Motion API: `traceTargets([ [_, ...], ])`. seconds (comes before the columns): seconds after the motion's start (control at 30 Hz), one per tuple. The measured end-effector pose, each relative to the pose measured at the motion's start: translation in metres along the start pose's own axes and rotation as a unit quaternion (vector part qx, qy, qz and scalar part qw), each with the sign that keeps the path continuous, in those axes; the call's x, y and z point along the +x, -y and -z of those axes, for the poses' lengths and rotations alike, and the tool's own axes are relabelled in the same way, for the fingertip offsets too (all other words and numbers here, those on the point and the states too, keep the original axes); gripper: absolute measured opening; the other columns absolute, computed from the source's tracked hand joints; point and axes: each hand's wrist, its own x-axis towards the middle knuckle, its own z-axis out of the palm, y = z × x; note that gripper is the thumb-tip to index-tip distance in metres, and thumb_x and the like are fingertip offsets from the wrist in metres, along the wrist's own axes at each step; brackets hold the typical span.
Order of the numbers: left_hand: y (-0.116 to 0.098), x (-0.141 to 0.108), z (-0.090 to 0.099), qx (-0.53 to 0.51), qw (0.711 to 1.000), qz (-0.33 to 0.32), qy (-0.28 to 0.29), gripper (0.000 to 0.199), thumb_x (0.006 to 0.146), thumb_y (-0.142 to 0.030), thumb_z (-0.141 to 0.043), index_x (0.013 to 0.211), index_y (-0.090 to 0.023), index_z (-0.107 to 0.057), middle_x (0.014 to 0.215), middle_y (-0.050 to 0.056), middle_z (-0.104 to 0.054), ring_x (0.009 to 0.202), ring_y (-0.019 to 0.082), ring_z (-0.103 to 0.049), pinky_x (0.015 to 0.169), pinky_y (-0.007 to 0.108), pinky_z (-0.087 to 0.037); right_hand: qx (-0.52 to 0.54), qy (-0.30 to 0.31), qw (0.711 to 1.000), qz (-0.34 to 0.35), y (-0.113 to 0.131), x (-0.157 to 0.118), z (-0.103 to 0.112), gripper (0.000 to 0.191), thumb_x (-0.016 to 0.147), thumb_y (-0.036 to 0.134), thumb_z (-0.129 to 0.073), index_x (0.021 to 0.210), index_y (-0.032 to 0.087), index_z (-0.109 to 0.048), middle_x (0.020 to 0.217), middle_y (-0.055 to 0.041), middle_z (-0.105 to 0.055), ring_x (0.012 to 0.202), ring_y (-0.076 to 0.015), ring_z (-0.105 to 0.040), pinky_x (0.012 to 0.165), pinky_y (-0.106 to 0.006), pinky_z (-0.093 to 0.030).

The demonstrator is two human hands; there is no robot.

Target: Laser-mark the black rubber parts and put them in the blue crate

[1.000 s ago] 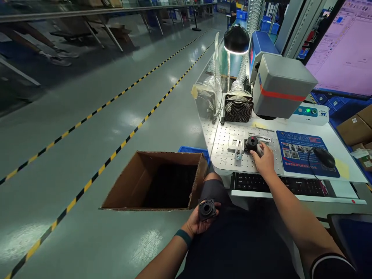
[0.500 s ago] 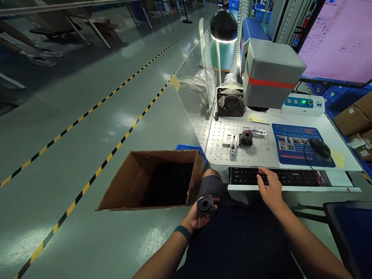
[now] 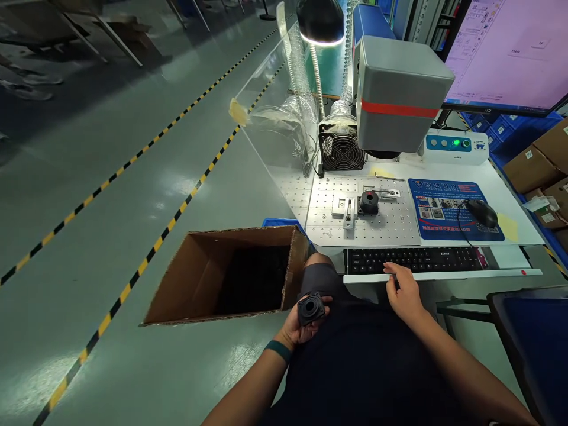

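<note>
My left hand (image 3: pixel 304 322) rests over my lap, fingers curled around a black round housing (image 3: pixel 311 307) with a square flange and a ring-shaped opening facing up. My right hand (image 3: pixel 404 293) hovers at the front edge of the black keyboard (image 3: pixel 412 259), thumb and fingers apart, holding nothing. On the perforated metal plate (image 3: pixel 319 219) sits another black round part (image 3: pixel 368 202), with a small red light spot on top. Metal stop brackets (image 3: pixel 348 214) stand against or close beside it. Over the plate hangs a grey machine head (image 3: pixel 402 94) with a red stripe.
An open cardboard box (image 3: pixel 177 284) with a dark inside stands left of my leg. Right of the plate lie a blue mouse pad (image 3: pixel 444 207) and a mouse (image 3: pixel 481 213). Behind are a fan (image 3: pixel 344 149), a lit lamp (image 3: pixel 320 21), a control box (image 3: pixel 457 148) and a monitor (image 3: pixel 501 59).
My right hand has drawn back slightly from the keyboard toward me. The view has shifted a little, so the bench appears higher and further left. My left hand still holds the black round housing.
</note>
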Motion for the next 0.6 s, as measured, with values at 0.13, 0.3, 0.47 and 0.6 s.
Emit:
traceTargets([
  [0.13,0.0,0.0,0.004,-0.003,1.0,0.004,0.006,0.057,0.089,-0.051,-0.052,0.119,-0.005,-0.063,0.08,0.012,-0.062,0.049,0.01,-0.044,0.037,0.016,-0.026,0.002,0.014,1.0,-0.002,-0.002,-0.001,-0.004,0.044,0.092,0.013,-0.044,0.133,0.026,-0.053,0.112,-0.0088,-0.068,0.106,-0.026,-0.065,0.092,-0.051,-0.056],
  [0.3,0.001,0.0,0.008,-0.005,1.0,-0.001,-0.014,0.055,0.09,-0.048,-0.052,0.12,-0.003,-0.063,0.08,0.013,-0.062,0.049,0.009,-0.043,0.039,0.017,-0.028,0.007,0.009,1.0,-0.014,0.0,0.003,-0.002,0.043,0.092,0.014,-0.044,0.133,0.025,-0.052,0.113,-0.009,-0.068,0.105,-0.025,-0.065,0.092,-0.05,-0.056],
  [0.47,0.001,0.0,0.007,-0.008,1.0,-0.001,-0.006,0.055,0.09,-0.048,-0.052,0.12,-0.003,-0.063,0.078,0.013,-0.061,0.05,0.01,-0.043,0.039,0.017,-0.028,-0.007,-0.014,1.0,0.007,0.006,0.027,0.005,0.039,0.093,0.018,-0.046,0.131,0.026,-0.053,0.111,-0.0079,-0.068,0.104,-0.0246,-0.065,0.094,-0.05,-0.054],
  [0.6,0.0,-0.001,0.003,-0.007,1.0,-0.002,-0.005,0.057,0.089,-0.051,-0.053,0.118,-0.003,-0.064,0.078,0.013,-0.062,0.049,0.01,-0.042,0.038,0.016,-0.026,-0.014,-0.039,0.999,0.019,0.01,0.059,0.009,0.035,0.093,0.022,-0.046,0.127,0.024,-0.055,0.11,-0.0079,-0.069,0.105,-0.0243,-0.064,0.096,-0.047,-0.052],
])
